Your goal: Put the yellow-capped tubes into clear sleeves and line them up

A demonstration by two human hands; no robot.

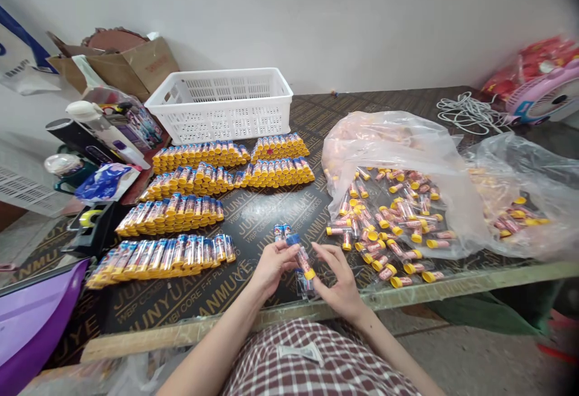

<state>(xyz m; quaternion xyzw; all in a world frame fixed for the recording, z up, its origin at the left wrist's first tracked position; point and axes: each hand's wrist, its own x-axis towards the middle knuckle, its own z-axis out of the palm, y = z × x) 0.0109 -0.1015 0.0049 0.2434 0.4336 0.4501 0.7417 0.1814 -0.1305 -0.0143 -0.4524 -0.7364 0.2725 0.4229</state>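
In the head view, my left hand (275, 264) pinches a small plastic tube (303, 257) with a blue top, a yellow end and a reddish print. Its yellow end tilts down to the right. My right hand (338, 278) is beside the tube with fingers apart, the thumb near the yellow end; contact is unclear. Just beyond my left fingers stand a couple of blue-printed tubes (281, 231). Below the held tube lies a small stack of printed pieces (306, 286), partly hidden by my hands.
Rows of finished-looking tubes (167, 257) lie left on the dark table (262, 209). A white basket (221, 116) stands behind them. To the right, loose yellow-ended tubes (398, 221) spill from a clear bag (384, 137). A tape dispenser (93, 224) and purple bin (40, 336) are left.
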